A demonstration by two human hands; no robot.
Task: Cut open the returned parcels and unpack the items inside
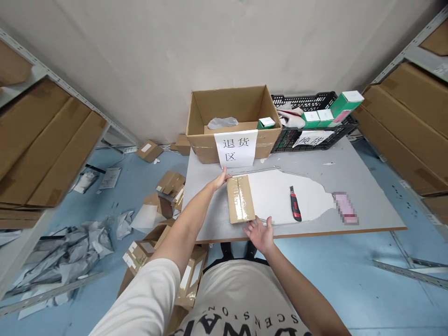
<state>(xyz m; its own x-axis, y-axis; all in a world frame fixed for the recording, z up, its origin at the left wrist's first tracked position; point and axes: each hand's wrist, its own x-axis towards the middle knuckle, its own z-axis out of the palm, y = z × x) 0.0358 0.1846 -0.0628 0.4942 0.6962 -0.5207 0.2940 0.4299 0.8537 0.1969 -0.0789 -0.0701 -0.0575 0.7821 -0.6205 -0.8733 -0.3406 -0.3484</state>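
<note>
Brown cardboard, sealed with clear tape, makes up the small flat parcel [241,199] lying at the frame's centre on the grey table [367,205]. Its long axis runs from the near edge toward the wall, leaning slightly left at the far end. The left hand [221,178] reaches forward with arm extended, fingers flat against the parcel's far left corner, gripping nothing. The right hand [261,233] rests open, fingers spread, at the near right corner. A red-and-black utility knife [295,204] lies to the right, well apart.
</note>
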